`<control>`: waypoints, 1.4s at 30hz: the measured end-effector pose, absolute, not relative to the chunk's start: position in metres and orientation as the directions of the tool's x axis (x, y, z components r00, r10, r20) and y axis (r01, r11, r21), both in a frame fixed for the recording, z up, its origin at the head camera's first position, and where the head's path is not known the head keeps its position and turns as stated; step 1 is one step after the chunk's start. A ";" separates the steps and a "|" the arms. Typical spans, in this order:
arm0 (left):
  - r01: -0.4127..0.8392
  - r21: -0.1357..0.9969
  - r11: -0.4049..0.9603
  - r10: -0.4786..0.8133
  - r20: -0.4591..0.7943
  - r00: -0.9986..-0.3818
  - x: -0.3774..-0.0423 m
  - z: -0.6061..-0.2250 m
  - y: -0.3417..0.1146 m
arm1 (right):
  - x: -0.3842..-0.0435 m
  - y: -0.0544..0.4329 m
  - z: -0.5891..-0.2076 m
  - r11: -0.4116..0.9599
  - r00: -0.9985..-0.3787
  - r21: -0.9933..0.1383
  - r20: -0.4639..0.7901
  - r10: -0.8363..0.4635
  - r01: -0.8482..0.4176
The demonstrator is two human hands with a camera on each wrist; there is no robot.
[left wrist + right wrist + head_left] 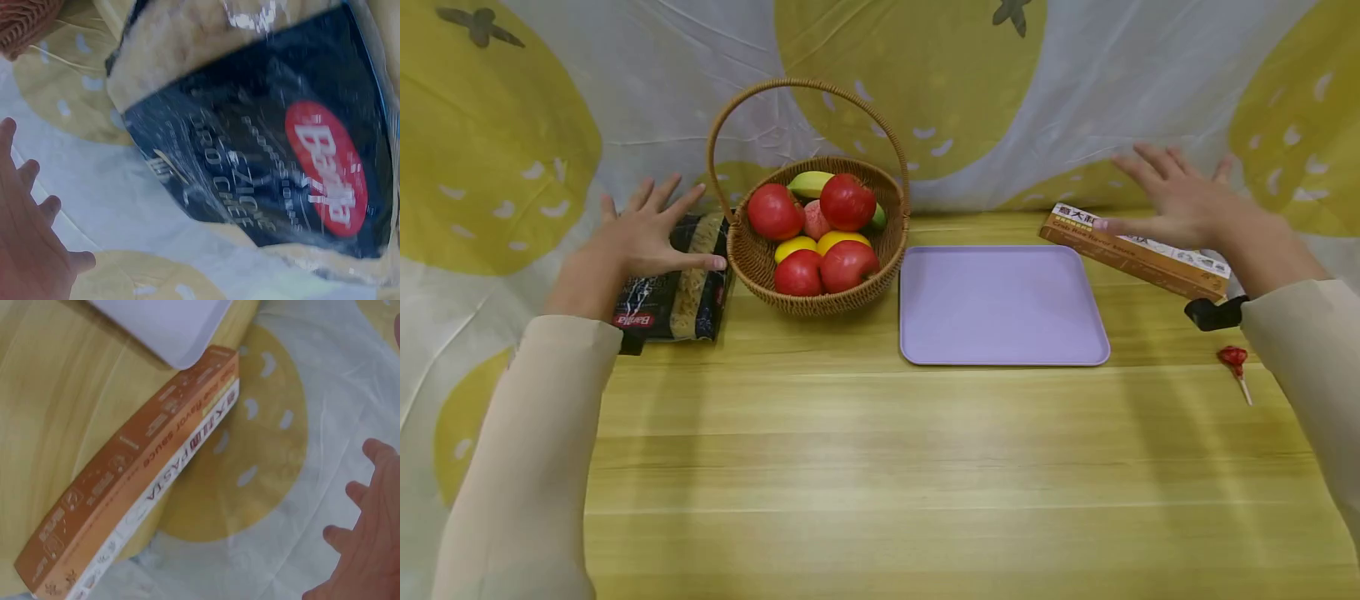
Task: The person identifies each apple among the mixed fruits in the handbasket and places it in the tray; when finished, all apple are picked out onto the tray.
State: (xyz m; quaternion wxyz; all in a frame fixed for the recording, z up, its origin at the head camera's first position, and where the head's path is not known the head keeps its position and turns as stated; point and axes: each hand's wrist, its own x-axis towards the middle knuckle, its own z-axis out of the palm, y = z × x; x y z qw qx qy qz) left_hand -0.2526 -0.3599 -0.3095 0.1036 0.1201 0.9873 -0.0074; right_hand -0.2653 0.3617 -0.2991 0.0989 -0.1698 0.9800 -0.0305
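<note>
My left hand [643, 233], fingers spread, hovers over a dark Barilla pasta bag [700, 279] at the table's left back; the bag's red label shows large in the left wrist view, the bag itself [250, 137] lying beside the fingers. Spread too, my right hand [1187, 200] is above a brown and white pasta box [1138, 254] at the back right. In the right wrist view this box [137, 475] lies apart from the fingers [340, 537]. Neither hand holds anything.
Between the hands stand a wicker basket [816, 304] of apples, lemons and other fruit, with a tall handle, and a purple tray [1003, 304]. A red lollipop [1232, 358] lies near the right sleeve. Behind the wooden table [880, 467] hangs a patterned cloth [685, 100].
</note>
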 end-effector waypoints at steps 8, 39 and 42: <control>0.265 0.065 0.962 0.270 -0.077 -0.960 -0.235 -0.319 -0.353 | -0.248 0.353 -0.308 0.918 -0.916 -0.165 -0.119 -0.382 -0.361; 0.422 0.378 0.824 0.300 0.339 -0.891 -0.206 -0.331 -0.246 | -0.177 0.336 -0.426 0.832 -0.965 -0.509 -0.013 -0.262 -0.219; 0.419 0.386 0.822 0.302 0.329 -0.895 -0.210 -0.332 -0.237 | -0.174 0.335 -0.434 0.828 -0.967 -0.512 0.016 -0.256 -0.227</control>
